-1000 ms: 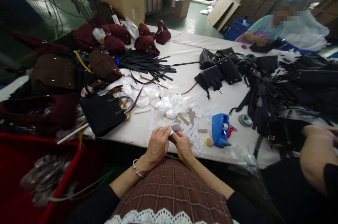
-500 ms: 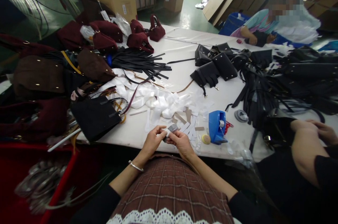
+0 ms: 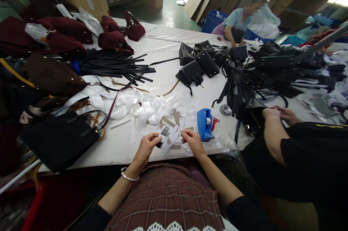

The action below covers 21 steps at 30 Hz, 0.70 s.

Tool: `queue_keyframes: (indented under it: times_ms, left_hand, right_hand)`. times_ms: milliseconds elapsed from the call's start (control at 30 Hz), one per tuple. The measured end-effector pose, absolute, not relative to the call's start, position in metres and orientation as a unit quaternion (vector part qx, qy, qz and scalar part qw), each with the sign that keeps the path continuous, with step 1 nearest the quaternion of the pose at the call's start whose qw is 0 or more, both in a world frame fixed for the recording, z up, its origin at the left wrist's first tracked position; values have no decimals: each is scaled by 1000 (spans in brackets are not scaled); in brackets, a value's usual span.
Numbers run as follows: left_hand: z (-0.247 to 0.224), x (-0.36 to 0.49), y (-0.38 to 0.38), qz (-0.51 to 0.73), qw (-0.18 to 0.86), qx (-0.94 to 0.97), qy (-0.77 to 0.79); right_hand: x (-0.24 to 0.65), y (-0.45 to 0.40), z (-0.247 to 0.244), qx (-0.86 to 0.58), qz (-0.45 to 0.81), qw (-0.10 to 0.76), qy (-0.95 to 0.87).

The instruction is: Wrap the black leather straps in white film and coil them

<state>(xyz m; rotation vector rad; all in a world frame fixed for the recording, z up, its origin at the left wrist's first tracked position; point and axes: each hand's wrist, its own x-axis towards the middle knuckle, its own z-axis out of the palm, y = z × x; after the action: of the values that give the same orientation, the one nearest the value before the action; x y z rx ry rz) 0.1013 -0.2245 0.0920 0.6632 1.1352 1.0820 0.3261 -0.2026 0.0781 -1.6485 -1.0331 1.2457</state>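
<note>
My left hand (image 3: 147,145) is at the table's near edge, thumb and fingers closed on a small grey piece (image 3: 165,130). Its exact kind is too small to tell, and a dark bit shows under the fingertips. To the right, my right hand (image 3: 193,141) has its fingertips pinched together; whatever is between them is too small to make out. Between and beyond both hands lie loose white and grey-brown strips (image 3: 176,116). A blue tape dispenser (image 3: 203,125) stands just right of my right hand, with a red item (image 3: 214,123) behind it.
A black handbag (image 3: 58,138) and dark red bags (image 3: 134,26) crowd the left. White wrapping (image 3: 146,109) and black straps (image 3: 116,66) lie ahead. Black bags (image 3: 197,66) stand at centre right. A co-worker's arm (image 3: 274,133) is close on the right; another person sits across the table.
My hands were together on the small grey and white piece; now they are apart, the grey piece staying in my left hand. The view has turned rightward.
</note>
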Motion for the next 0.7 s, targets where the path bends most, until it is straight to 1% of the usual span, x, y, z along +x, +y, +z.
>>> queue_keyframes:
  times_ms: [100, 167, 267, 400, 533, 700]
  left_hand:
    - [89, 104, -218, 478, 679, 245, 501]
    - [88, 105, -215, 468, 695, 214, 502]
    - [88, 108, -212, 464, 713, 181, 494]
    - [89, 117, -209, 463, 727, 167, 479]
    - [87, 126, -207, 462, 729, 155, 481]
    - [84, 133, -205, 454, 731, 159, 484]
  right_hand:
    - [405, -195, 73, -737, 366, 446, -352]
    - [450, -193, 67, -772, 326, 446, -314]
    - [489, -191, 52, -783, 368, 419, -276]
    - [497, -186, 34, -758, 447, 406, -245]
    - [493, -182, 29, -749, 453, 423, -236]
    - [493, -201, 36, -746, 419, 458, -243]
